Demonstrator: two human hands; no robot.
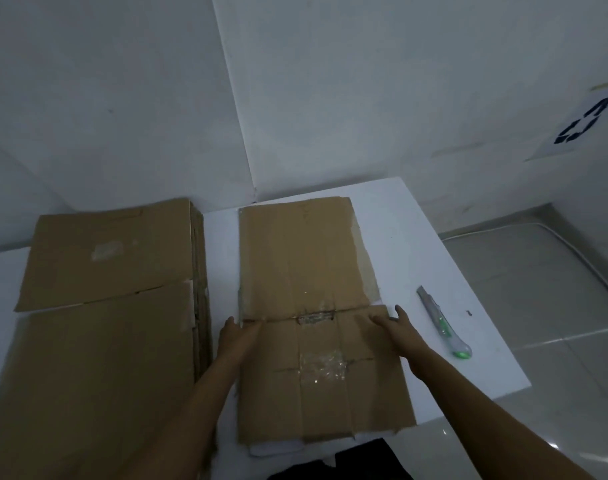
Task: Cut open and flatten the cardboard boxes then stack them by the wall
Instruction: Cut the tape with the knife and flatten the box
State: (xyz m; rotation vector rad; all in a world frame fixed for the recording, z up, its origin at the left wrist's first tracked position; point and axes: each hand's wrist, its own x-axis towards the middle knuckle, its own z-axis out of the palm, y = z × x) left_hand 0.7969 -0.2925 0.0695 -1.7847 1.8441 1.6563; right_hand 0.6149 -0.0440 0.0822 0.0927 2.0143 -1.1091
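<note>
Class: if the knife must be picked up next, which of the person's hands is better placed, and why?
Probably the right hand: the grey-and-green utility knife lies on the white table just beyond it, while the left hand rests at the opposite edge of the flattened brown cardboard box.

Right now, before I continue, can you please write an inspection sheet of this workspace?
Surface: white table, in a wall corner.
Job's things: flattened box in the middle; stack of flattened boxes to its left; knife to its right, apart.
Clutter: nothing seen.
Hands: left hand and right hand rest on the flattened box's side edges, near its fold.
Cables: nothing sure; a pale line on the floor, far right.
Surroundings: white walls; recycling sign on the right wall; tiled floor.
</note>
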